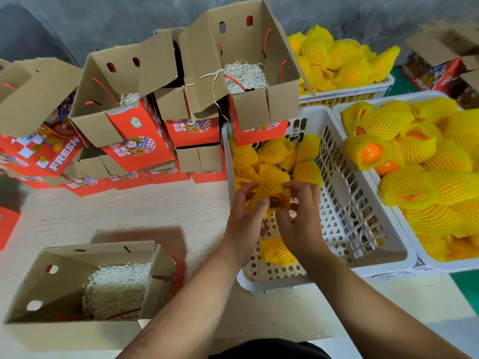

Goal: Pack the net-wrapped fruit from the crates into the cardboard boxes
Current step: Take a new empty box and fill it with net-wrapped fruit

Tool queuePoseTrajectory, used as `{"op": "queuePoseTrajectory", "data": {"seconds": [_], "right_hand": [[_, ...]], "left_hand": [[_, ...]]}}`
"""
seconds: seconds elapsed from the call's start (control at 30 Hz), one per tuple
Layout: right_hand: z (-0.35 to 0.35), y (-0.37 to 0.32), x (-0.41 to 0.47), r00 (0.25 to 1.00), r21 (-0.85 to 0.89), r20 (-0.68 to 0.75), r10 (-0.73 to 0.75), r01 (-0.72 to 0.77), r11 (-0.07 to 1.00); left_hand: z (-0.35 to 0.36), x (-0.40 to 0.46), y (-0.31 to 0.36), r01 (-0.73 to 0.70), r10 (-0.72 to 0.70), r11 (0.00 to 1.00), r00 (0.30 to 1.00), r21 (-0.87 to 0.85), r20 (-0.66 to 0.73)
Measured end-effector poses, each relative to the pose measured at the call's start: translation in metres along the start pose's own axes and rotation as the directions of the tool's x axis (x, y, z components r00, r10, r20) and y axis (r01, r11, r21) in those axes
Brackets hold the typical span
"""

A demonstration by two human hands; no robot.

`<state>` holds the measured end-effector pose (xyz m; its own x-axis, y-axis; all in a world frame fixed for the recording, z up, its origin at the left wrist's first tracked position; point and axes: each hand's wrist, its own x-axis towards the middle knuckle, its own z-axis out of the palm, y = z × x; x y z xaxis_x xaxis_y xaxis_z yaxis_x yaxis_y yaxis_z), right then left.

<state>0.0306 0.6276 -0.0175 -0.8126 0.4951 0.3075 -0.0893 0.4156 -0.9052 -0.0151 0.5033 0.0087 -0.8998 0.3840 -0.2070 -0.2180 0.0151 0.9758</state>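
Observation:
Both hands hold one fruit in yellow foam net (269,189) above the near white crate (344,203). My left hand (245,216) grips its left side with the thumb on the net's open end. My right hand (302,218) pinches the net's right edge. More netted fruit (274,154) lie at the crate's far end, and one (277,251) lies under my wrists. An open cardboard box (41,283) lined with shredded paper (116,288) stands at the near left.
A stack of open red-and-brown boxes (134,136) fills the back left; one box (256,81) sits on the crate's far rim. Two more white crates (425,265) (347,93) full of netted fruit stand to the right and behind. Pale wooden table (129,208) between.

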Motion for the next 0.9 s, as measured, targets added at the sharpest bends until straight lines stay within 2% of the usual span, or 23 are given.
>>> {"op": "queuePoseTrajectory", "data": {"seconds": [0.1, 0.3, 0.4, 0.47, 0.53, 0.6, 0.63, 0.67, 0.73, 0.77, 0.8, 0.83, 0.87, 0.9], "right_hand": [[-0.005, -0.001, 0.004, 0.990, 0.088, -0.029, 0.135, -0.132, 0.987], [-0.004, 0.004, 0.005, 0.972, 0.056, 0.076, 0.221, -0.225, 0.973], [-0.004, 0.005, 0.005, 0.964, 0.096, 0.043, 0.262, -0.265, 0.959], [-0.007, 0.007, 0.008, 0.932, 0.283, 0.104, 0.346, -0.362, 0.888], [-0.009, 0.009, 0.010, 0.905, 0.501, 0.225, 0.361, -0.425, 0.754], [-0.010, 0.009, 0.011, 0.881, 0.548, 0.313, 0.356, -0.473, 0.689], [-0.010, 0.009, 0.012, 0.869, 0.540, 0.351, 0.349, -0.492, 0.683], [-0.010, 0.009, 0.013, 0.861, 0.537, 0.382, 0.335, -0.502, 0.678], [-0.010, 0.009, 0.017, 0.842, 0.597, 0.403, 0.359, -0.539, 0.594], [-0.010, 0.010, 0.020, 0.824, 0.641, 0.382, 0.419, -0.563, 0.522], [-0.009, 0.014, 0.023, 0.809, 0.637, 0.333, 0.485, -0.572, 0.517], [-0.007, 0.018, 0.026, 0.808, 0.531, 0.255, 0.531, -0.576, 0.621], [-0.006, 0.024, 0.026, 0.824, 0.277, 0.201, 0.529, -0.566, 0.776], [-0.004, 0.028, 0.026, 0.832, -0.098, 0.254, 0.492, -0.484, 0.869]], "left_hand": [[0.005, 0.001, -0.002, -0.033, 0.035, 0.989, 0.999, 0.143, -0.012], [0.009, -0.004, 0.000, -0.086, 0.099, 0.988, 0.990, 0.125, -0.103], [0.008, -0.010, -0.004, -0.233, 0.246, 0.937, 0.969, 0.258, -0.017], [0.009, -0.015, -0.003, -0.297, 0.298, 0.894, 0.953, 0.334, 0.050], [0.005, -0.015, 0.000, -0.359, 0.354, 0.780, 0.929, 0.512, 0.113], [-0.005, -0.011, 0.003, -0.442, 0.393, 0.565, 0.887, 0.697, 0.244], [-0.008, -0.008, 0.003, -0.482, 0.393, 0.489, 0.866, 0.727, 0.310], [-0.010, -0.004, 0.004, -0.501, 0.395, 0.461, 0.855, 0.733, 0.336], [-0.011, -0.001, 0.006, -0.415, 0.369, 0.537, 0.899, 0.734, 0.238], [-0.011, 0.000, 0.008, -0.339, 0.331, 0.621, 0.931, 0.707, 0.155], [-0.011, -0.001, 0.009, -0.269, 0.290, 0.709, 0.954, 0.651, 0.079], [-0.012, -0.002, 0.010, -0.212, 0.255, 0.785, 0.967, 0.582, 0.009], [-0.014, -0.004, 0.010, -0.168, 0.233, 0.835, 0.971, 0.524, -0.060], [-0.016, -0.006, 0.010, -0.136, 0.219, 0.871, 0.968, 0.471, -0.126]]}}
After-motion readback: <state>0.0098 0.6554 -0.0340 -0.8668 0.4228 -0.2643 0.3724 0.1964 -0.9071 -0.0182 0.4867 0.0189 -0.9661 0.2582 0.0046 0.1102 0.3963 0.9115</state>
